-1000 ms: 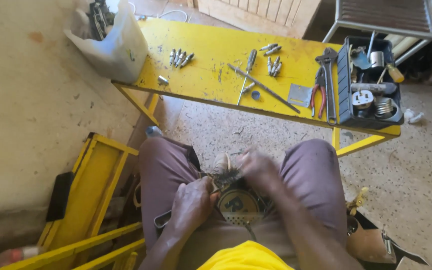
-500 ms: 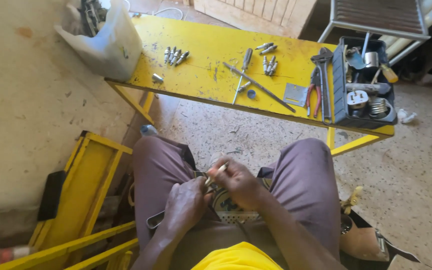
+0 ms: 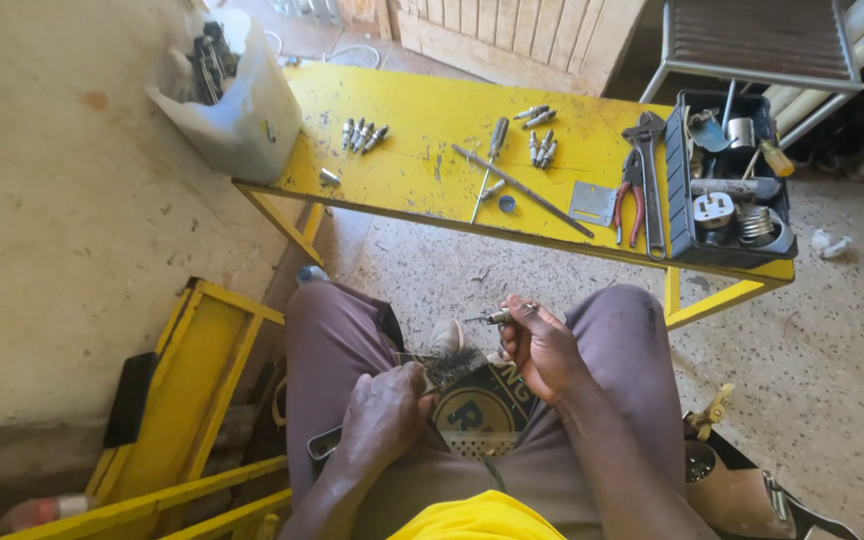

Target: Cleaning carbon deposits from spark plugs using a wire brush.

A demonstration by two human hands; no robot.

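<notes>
Left hand (image 3: 384,412): closed on handle of wire brush (image 3: 452,366), bristles pointing toward R hand. Right hand (image 3: 542,345): fingertips pinching a spark plug (image 3: 495,318), held horiz. just above and beside the brush, not clearly touching it. Both sit over the lap, between the knees, above a round black/yellow item (image 3: 482,405).

Surroundings: yellow table (image 3: 422,170) stands ahead of the knees, well apart from the hands; nothing lies between hands and table edge.

Count on table:
- spark plugs, L group (image 3: 362,134): approx. 4
- spark plugs, R group (image 3: 540,140): approx. 5
- screwdriver (image 3: 489,160): 1
- long metal rod (image 3: 522,190): 1
- red-handled pliers (image 3: 629,205): 1
- pipe wrench (image 3: 648,170): 1
- small metal plate (image 3: 592,203): 1
- black tool tray (image 3: 727,185), R end, holding mixed parts: 1
- cut white plastic container (image 3: 242,100), L end: 1

Yellow metal frame (image 3: 187,400) lies on floor to the L of the legs.
</notes>
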